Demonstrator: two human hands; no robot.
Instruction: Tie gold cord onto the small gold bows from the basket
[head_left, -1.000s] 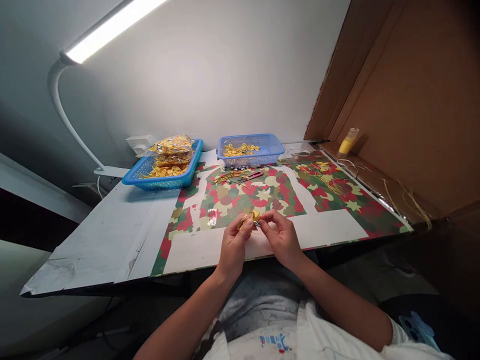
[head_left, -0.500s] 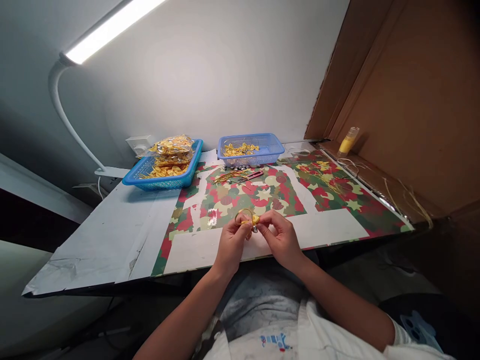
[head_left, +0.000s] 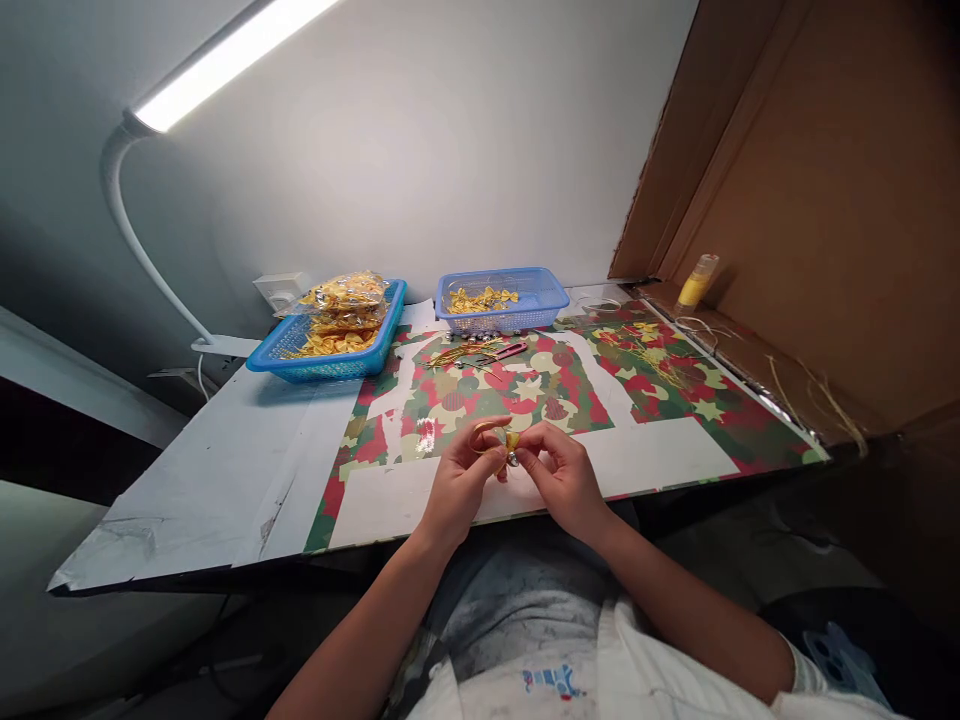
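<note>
A small yellow bow (head_left: 512,440) with a silver bell (head_left: 513,459) just under it is between my two hands, over the front edge of the table. My left hand (head_left: 461,485) pinches a thin gold cord (head_left: 475,437) that loops above its fingers. The fingers of my right hand (head_left: 564,480) are closed on the right side of the bow. Further back on the patterned sheet lie a bundle of gold cords (head_left: 459,352), a pink tool (head_left: 511,351) and several silver bells (head_left: 484,335).
At the back left, a blue basket (head_left: 381,350) holds bags of yellow bows. A lighter blue basket (head_left: 541,318) with loose bows stands at the back middle. A lamp (head_left: 124,215) arches over the left side. A small bottle (head_left: 696,284) stands at the right.
My left fingers have lifted and spread slightly around the cord loop. The bow has turned a little between my hands. My right hand has hardly moved.
</note>
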